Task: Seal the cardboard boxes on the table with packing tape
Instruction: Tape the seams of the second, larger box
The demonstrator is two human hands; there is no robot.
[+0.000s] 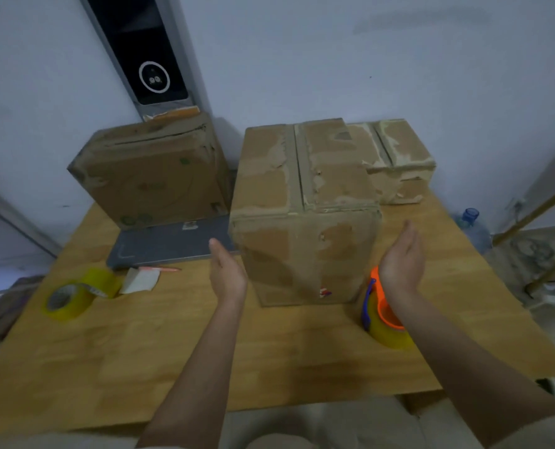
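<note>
Both hands flank the middle box, fingers straight, holding nothing.
Left hand [226, 276] and right hand [401, 260] sit either side of the cardboard box [305, 215], mid-table [172, 351]; the tape dispenser [383, 314] lies under the right wrist.

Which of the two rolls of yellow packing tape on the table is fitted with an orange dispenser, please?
The roll by the right wrist, beside the middle box, has the orange dispenser; the roll at the table's left is bare.

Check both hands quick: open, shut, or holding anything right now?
Left hand: open, fingers straight, beside the middle cardboard box, holding nothing.
Right hand: open, palm toward the same box, holding nothing; the tape dispenser lies below its wrist.
</note>
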